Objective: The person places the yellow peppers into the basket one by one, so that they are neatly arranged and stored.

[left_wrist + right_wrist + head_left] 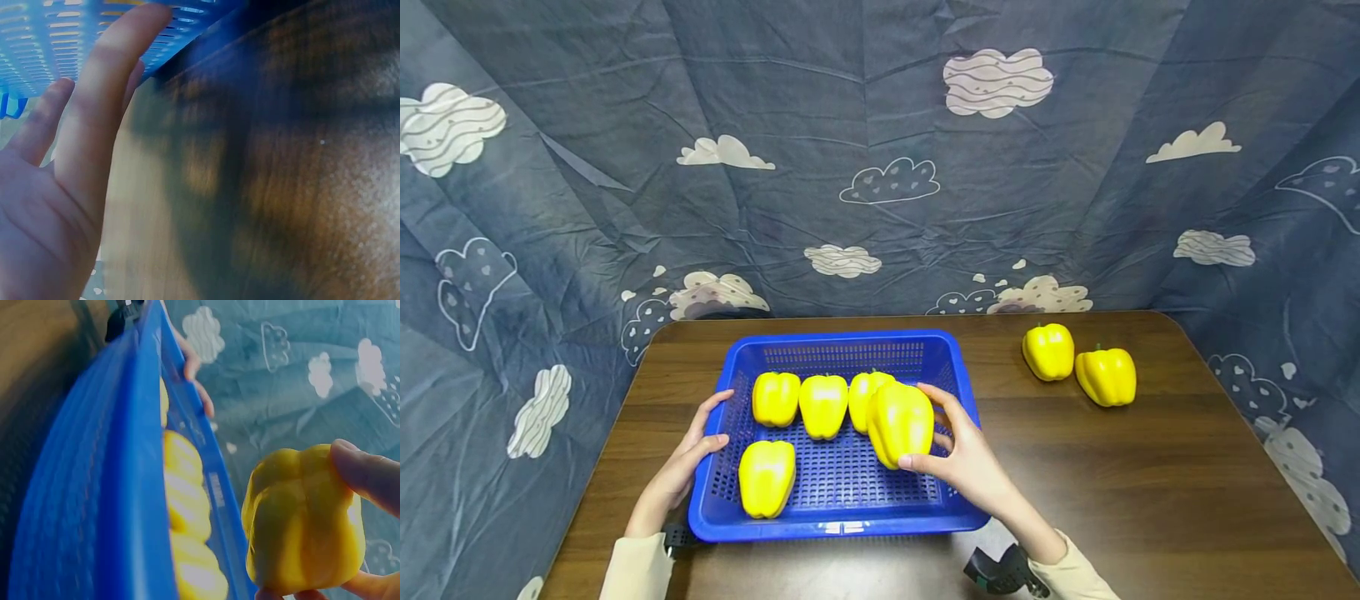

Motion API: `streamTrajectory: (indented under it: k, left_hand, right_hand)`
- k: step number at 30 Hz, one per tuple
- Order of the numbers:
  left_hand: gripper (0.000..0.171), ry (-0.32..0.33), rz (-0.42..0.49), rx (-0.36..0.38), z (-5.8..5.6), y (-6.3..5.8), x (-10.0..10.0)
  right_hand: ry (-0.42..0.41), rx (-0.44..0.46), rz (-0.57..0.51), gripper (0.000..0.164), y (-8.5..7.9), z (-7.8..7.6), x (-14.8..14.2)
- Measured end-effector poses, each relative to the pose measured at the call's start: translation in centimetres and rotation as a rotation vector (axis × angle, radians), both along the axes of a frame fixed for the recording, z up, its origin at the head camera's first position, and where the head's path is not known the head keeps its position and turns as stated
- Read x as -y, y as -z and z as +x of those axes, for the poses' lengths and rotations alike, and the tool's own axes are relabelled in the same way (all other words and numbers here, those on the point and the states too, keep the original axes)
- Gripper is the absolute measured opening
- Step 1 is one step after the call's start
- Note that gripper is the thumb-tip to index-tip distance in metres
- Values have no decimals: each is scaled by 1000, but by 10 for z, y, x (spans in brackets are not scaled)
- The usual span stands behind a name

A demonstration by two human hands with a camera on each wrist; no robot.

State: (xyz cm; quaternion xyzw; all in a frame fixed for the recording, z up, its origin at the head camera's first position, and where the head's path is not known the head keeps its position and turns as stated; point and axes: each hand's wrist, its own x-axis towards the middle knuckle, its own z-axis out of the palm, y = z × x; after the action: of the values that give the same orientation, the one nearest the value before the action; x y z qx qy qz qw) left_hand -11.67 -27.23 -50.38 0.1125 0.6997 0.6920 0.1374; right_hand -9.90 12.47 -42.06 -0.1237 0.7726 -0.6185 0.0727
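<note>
A blue plastic basket (842, 531) with slotted walls stands on the table. My left hand (681, 467) holds its left side, with the thumb and a finger over the rim; its palm and fingers show close up against the basket wall in the left wrist view. My right hand (966, 458) grips a yellow bell pepper (901, 423) above the right part of the basket, thumb on the near side. In the right wrist view the held bell pepper (304, 522) hangs beside the basket's rim. Several other yellow bell peppers (823, 407) lie inside, one (767, 479) at the front left.
Two more yellow bell peppers, one (1049, 352) beside the other (1107, 377), lie at the back right of the wooden table (1150, 483). A dark cloud-patterned curtain (865, 108) hangs behind the table. Black straps sit on both wrists.
</note>
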Motion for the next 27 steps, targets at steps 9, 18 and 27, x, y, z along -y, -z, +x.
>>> streamTrajectory:
  k: [9, 18, 27]
  left_hand:
    - [59, -8, -11, -2, 0, -1, -1]
    - [59, -12, -5, 3, 0, 0, -1]
    - [59, -20, -4, -1, 0, 0, -2]
  right_hand:
    - [21, -16, 59, 89, 0, 9, 34]
    - [-13, -32, 57, 87, 11, 12, 57]
    - [-43, 0, 85, 88, 21, 12, 73]
